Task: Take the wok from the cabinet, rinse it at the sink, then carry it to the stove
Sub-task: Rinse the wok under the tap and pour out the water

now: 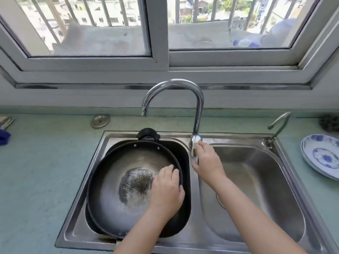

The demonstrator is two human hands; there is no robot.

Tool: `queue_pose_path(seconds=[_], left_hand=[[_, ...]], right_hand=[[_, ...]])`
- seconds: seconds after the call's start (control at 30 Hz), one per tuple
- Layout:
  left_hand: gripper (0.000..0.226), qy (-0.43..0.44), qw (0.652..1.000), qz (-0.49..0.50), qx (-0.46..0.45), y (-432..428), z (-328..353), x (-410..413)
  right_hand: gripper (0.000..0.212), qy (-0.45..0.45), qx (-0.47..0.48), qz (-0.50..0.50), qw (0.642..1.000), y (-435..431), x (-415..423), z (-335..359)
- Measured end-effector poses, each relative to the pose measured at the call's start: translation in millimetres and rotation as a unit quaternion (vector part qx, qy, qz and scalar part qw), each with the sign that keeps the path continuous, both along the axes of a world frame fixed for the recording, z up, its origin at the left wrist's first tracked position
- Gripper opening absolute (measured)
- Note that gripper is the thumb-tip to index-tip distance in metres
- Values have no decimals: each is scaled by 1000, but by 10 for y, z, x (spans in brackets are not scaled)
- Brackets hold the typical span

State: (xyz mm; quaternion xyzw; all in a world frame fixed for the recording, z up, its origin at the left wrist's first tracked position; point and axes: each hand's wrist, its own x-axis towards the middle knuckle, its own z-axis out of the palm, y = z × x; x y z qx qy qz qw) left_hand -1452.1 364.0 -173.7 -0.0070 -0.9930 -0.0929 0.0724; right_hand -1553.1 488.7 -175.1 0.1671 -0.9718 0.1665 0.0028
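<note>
The black wok [113, 173] lies tilted in the left basin of the steel sink [88, 180], its black loop handle [148, 133] at the far rim. A shallow pool of bubbly water [136, 186] sits in its bottom. My left hand [167, 191] grips the wok's right rim, fingers inside and thumb outside. My right hand [207, 160] holds the lever [194, 144] at the base of the chrome gooseneck faucet [199, 107]. The spout [144, 112] hangs over the wok; I see no clear stream.
The right basin [256, 180] holds nothing. A small second tap [278, 123] stands at its far right corner. Stacked blue-and-white plates [322, 156] and a dark scrubber [330, 122] lie on the green counter to the right. A round metal cap [100, 121] lies behind the sink.
</note>
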Motion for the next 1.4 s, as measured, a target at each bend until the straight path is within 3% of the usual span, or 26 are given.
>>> queue_pose_path(seconds=[0.43, 0.57, 0.83, 1.1, 1.4], left_hand=[[55, -1, 1000, -1, 4, -34, -20, -437], [55, -4, 1000, -5, 1, -43, -20, -465], [55, 8, 1000, 3, 20, -113, -26, -378], [50, -4, 983, 78, 164, -308, -161, 144], [46, -49, 974, 87, 203, -618, -234, 1111]], right_hand=[[45, 64, 23, 30, 997, -123, -320, -127], [35, 39, 48, 35, 998, -140, -361, -84], [38, -36, 52, 13, 998, -123, -448, 6], [53, -16, -2, -2, 1000, -53, 196, -62], [53, -85, -11, -30, 996, -192, 1148, -118]])
